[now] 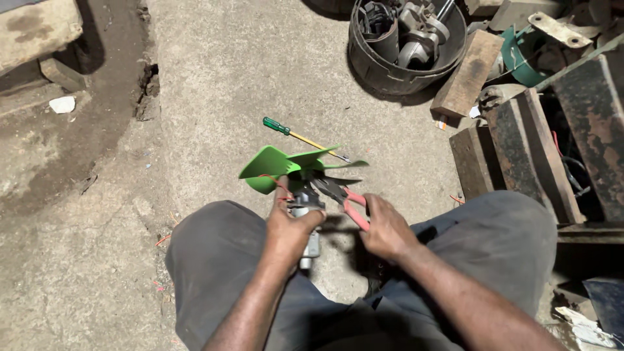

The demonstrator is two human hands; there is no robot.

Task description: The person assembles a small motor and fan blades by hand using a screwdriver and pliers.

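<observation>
Between my knees, my left hand (289, 229) is wrapped tight around a small motor (307, 221) that carries a green fan (286, 168). My right hand (385, 227) squeezes the red handles of pliers (343, 197), whose nose sits at the fan's hub, just above the motor. I judge the pliers could slip off the hub and nick a thin blade or my left fingers, since the motor is only hand-held. Beyond the fan a green-handled screwdriver (302, 136) lies on the rough concrete floor (221, 71). Farther off stand a dark bucket (390, 71) of metal parts and rusty scrap (559, 136).
</observation>
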